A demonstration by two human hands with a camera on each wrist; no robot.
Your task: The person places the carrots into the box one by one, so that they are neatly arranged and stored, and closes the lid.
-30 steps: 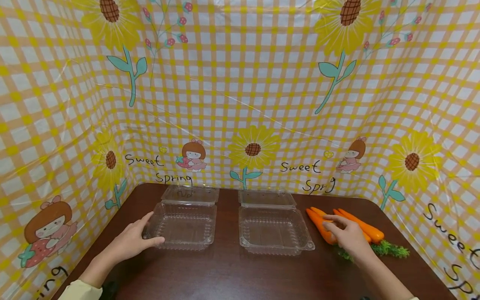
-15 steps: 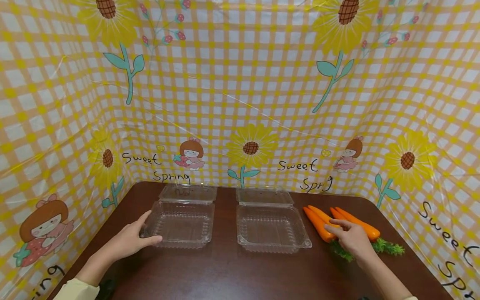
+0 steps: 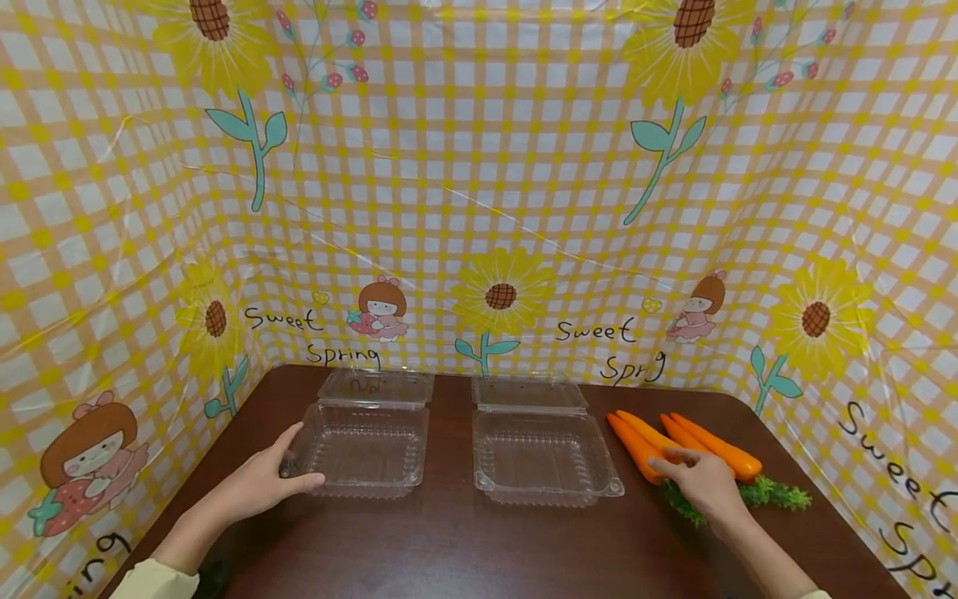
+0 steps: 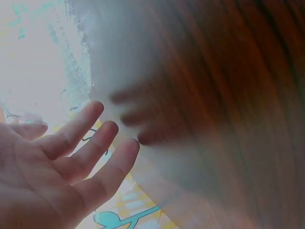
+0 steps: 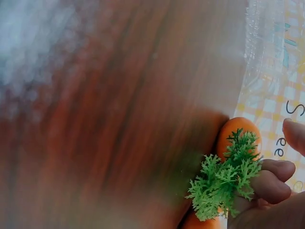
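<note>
My left hand [image 3: 254, 480] is spread beside the left clear plastic clamshell container [image 3: 367, 448], with thumb and forefinger at its left edge. In the left wrist view the fingers [image 4: 121, 157] are apart and reflect in the dark tabletop. Over several orange carrots [image 3: 632, 441] at the right is my right hand [image 3: 707, 487], its fingers loosely bent and its thumb close to the leftmost one. The right wrist view shows a gap between thumb and fingers, right beside green carrot leaves [image 5: 228, 174] and a rounded carrot end [image 5: 238, 133]. The hand partly hides the carrots.
A second clear clamshell container [image 3: 546, 457] stands in the middle, left of the carrots. Both containers have their lids folded back towards the wall. The dark wooden table [image 3: 464, 549] is enclosed by a yellow checked, flower-printed cloth [image 3: 479, 183].
My right hand has lowered slightly over the carrots and its thumb and forefinger have come a little nearer to the body. The left hand keeps its place by the container.
</note>
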